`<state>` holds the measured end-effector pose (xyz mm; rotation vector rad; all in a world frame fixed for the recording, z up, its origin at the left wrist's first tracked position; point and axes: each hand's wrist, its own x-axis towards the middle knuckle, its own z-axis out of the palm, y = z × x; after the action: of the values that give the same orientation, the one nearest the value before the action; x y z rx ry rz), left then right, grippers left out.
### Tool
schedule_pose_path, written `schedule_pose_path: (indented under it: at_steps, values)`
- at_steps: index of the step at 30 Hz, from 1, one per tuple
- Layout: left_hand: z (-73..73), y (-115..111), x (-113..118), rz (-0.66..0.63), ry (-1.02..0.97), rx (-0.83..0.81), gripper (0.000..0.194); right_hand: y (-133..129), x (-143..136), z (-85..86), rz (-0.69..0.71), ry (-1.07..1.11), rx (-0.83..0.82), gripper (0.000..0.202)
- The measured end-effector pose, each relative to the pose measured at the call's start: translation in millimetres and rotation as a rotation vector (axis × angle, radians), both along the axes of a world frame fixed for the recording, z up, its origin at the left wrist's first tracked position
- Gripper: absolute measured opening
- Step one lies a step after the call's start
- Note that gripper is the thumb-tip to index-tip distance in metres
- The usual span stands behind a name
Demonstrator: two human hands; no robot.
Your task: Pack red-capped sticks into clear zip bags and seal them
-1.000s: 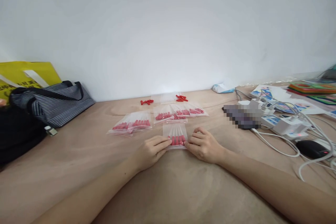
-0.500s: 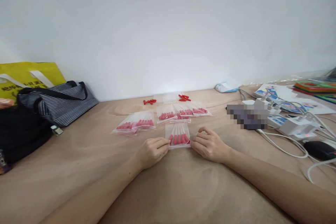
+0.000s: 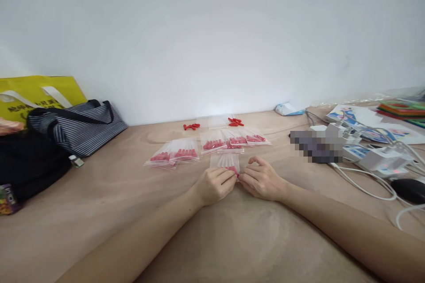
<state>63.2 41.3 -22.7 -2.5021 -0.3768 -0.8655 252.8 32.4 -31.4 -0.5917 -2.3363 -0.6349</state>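
A clear plastic bag (image 3: pixel 225 160) with red pieces inside lies at the middle of the table, its near edge partly hidden by my fingers. My left hand (image 3: pixel 216 185) is closed over the bag's near edge, covering most of its red pieces. Close beside it, my right hand (image 3: pixel 260 179) pinches the near right corner, the index finger curled above. Beyond are several filled bags (image 3: pixel 237 140) overlapping each other, with more filled bags (image 3: pixel 186 152) to the left. Loose red pieces lie in two small piles, one left (image 3: pixel 191 127) and one right (image 3: pixel 235 122) of flat clear bags (image 3: pixel 217 121).
At the left are a yellow bag (image 3: pixel 71 90), a striped bag (image 3: pixel 89 130), a black cloth (image 3: pixel 33 163) and a small bottle (image 3: pixel 76 161). White cables, plugs (image 3: pixel 381 159) and a black mouse (image 3: pixel 409 191) sit at the right. A tissue pack (image 3: pixel 288 109) rests by the wall.
My left hand has slid right along the bag's near edge, close to my right hand, and now covers red pieces that showed before. My right hand stays at the corner. The view has shifted slightly.
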Motion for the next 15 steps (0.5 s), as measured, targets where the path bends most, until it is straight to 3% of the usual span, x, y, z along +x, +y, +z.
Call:
schedule_pose_path:
  at_steps: [4, 15]
  values:
    - [-3.3, 3.2, 0.1, -0.005, 0.03, 0.08, 0.018, 0.6, -1.9, 1.3, 0.005, 0.006, 0.002, 0.027]
    - [-2.6, 4.1, 0.3, -0.019, 0.087, 0.083, 0.022, -0.3, -0.4, 0.8, 0.005, -0.032, 0.025, 0.027]
